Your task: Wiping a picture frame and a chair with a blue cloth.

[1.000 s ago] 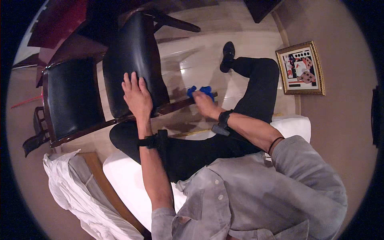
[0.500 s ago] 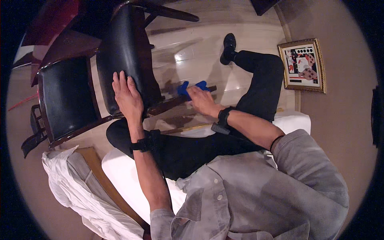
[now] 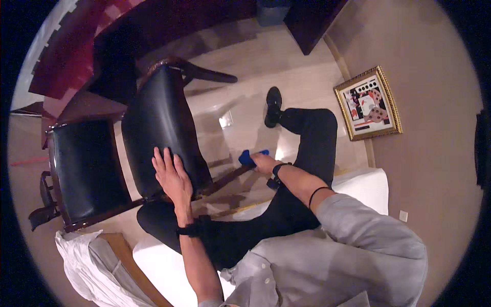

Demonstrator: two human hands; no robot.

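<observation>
A dark wooden chair with black padding (image 3: 158,128) lies tipped over in front of me. My left hand (image 3: 174,179) rests flat on the near part of the padding, fingers stretched out. One wooden chair leg (image 3: 227,180) points right, toward my other hand. My right hand (image 3: 264,162) is closed round a blue cloth (image 3: 246,157) at the outer end of that leg. The leg's tip is hidden by the hand and cloth.
Another black-padded chair (image 3: 89,169) stands at the left. A gold-framed picture (image 3: 371,105) leans on the right wall. White fabric (image 3: 87,266) lies over something at lower left. My black shoe (image 3: 273,105) is on the pale floor (image 3: 220,97).
The whole view has tilted, so everything sits lower in it. My right hand with the blue cloth has slid outward along the leg to its end. My left hand stays on the padding.
</observation>
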